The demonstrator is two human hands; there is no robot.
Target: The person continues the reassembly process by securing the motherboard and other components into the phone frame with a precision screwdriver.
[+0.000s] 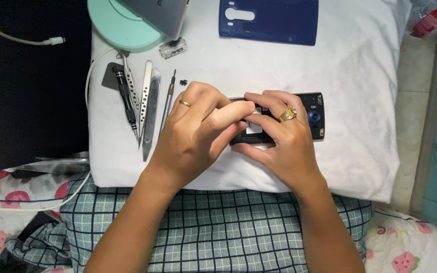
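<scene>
Both hands meet over the phone (313, 115), an opened black handset lying on the white pillow (360, 76) with its long axis running left to right, camera end pointing right and bare of fingers. Left hand (193, 129) comes in from the near left, its thumb and forefinger reaching rightward and closed toward each other over the middle of the phone; whether they pinch a small part there I cannot tell, since the fingertips hide the spot. Right hand (279, 136) comes in from the near right, its fingers curled over the phone's middle and near edge, pressed on the body and holding it down, with a gold ring (288, 114) on one finger. A plain band (184, 103) shows on the left hand. The phone's left end lies under the left hand's fingers, so both hands are equally close to the work point, touching each other at the tips. Left of the hands, well clear of the phone, the tools (142, 103) lie side by side with their long axes running near to far: a screwdriver, tweezers, a pry blade and a thin pick. A few tiny black screws (183, 82) sit just beyond the left hand. On the far side lies the blue back cover (279, 23), apart from the phone, and a round mint lamp base (122, 28) stands at the far left.
</scene>
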